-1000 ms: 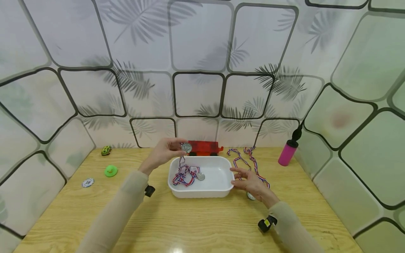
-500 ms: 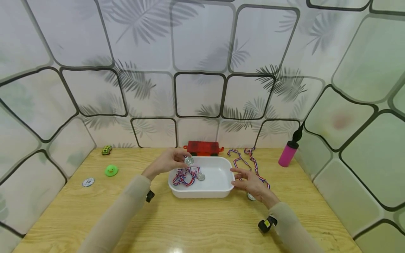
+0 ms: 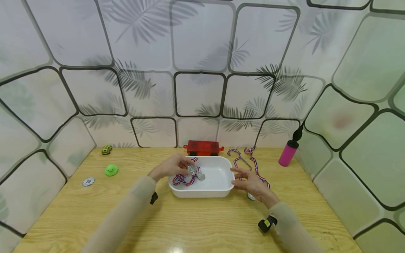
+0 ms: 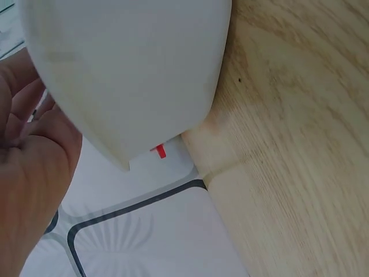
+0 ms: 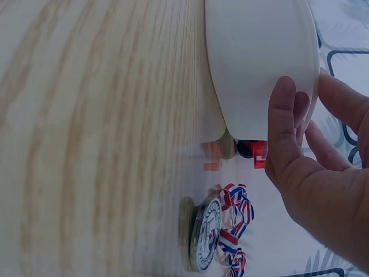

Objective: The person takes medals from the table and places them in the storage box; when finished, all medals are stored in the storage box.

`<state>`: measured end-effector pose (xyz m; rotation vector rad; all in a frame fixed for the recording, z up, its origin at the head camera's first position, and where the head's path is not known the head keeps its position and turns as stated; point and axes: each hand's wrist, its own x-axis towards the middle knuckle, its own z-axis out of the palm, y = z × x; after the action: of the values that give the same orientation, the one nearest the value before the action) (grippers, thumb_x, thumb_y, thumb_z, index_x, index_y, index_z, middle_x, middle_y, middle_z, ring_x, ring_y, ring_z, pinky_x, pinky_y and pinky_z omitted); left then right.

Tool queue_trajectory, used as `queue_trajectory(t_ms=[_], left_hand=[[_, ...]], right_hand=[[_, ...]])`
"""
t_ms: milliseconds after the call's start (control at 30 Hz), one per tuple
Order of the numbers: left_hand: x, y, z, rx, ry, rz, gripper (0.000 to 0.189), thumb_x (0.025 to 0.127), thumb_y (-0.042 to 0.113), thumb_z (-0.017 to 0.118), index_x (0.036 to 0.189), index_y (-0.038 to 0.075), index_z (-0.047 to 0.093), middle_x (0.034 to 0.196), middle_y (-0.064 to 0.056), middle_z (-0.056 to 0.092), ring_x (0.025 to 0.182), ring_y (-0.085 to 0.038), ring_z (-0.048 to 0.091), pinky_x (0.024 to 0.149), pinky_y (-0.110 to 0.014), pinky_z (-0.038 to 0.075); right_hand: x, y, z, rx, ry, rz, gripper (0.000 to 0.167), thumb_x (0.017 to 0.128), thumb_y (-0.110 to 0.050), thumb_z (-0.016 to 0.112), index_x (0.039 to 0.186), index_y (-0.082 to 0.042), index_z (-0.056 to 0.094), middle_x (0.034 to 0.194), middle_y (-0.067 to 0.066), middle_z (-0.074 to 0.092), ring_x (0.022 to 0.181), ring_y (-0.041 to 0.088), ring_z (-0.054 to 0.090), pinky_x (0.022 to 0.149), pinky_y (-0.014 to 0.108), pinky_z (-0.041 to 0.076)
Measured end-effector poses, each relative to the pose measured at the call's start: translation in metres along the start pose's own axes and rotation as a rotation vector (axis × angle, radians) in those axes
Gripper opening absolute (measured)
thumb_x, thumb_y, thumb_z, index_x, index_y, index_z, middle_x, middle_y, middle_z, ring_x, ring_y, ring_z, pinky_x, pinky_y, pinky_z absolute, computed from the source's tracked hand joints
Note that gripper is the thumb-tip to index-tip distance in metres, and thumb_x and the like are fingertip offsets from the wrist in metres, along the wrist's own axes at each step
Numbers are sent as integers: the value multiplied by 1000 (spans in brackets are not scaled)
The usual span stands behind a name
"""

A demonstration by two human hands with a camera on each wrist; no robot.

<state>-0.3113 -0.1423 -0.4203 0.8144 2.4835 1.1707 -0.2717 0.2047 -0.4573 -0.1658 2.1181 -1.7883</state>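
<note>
A white plastic basin (image 3: 221, 193) stands on the table in the head view. Inside, at its left, lie a silver medal (image 3: 200, 176) and a tangle of red-white-blue ribbon (image 3: 190, 182). My left hand (image 3: 171, 167) reaches over the left rim and pinches another silver medal (image 3: 191, 170) above that ribbon; the left wrist view hides its fingertips behind the basin wall (image 4: 132, 69). At the right end my right hand (image 3: 251, 181) grips the rim, thumb and fingers on either side of the wall (image 5: 259, 63). Near that hand a third medal (image 5: 206, 234) lies on the table.
Behind the basin is a red toy wagon (image 3: 203, 148). Medal ribbons (image 3: 253, 161) stretch along the right, near a pink hand pump (image 3: 287, 154). At left are a green toy car (image 3: 106, 150), a green rubber duck (image 3: 111, 170) and a poker chip (image 3: 88, 181).
My left hand has lowered from above the back left rim, moving slightly right, bringing its medal down into the basin. The right hand has stayed on the rim.
</note>
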Motion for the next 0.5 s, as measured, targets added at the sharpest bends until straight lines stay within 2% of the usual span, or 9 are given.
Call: queue_trajectory(t_ms=[67,167,333,500], left_hand=[[1,0,3,37,-18,-19,32,85,1,72,116,8,70,99,-4,69,83,-14,61,76,-28,54],[4,-1,8,40,-53,-34,32,81,-1,74,111,7,71,92,-4,67,79,-13,58,71,-25,51],[9,3,15,53,-90,-17,28,77,-4,77,104,5,72,82,-7,67,71,-10,58,64,-23,51],[14,7,19,110,-125,-51,27,77,-1,79,100,10,74,82,-4,66,73,-11,59,64,-23,51]], right_hand=[[0,0,0,-2,-3,0,64,89,-5,70,147,-4,42,124,26,48,90,17,61,82,29,58],[0,0,0,-5,1,1,64,89,-6,70,147,-4,43,125,26,48,91,17,61,82,30,58],[0,-1,0,-10,15,10,62,89,-6,70,146,-5,44,125,25,48,91,17,61,84,32,58],[0,-1,0,-19,13,12,62,89,-7,70,146,-6,45,126,25,48,91,17,61,85,34,57]])
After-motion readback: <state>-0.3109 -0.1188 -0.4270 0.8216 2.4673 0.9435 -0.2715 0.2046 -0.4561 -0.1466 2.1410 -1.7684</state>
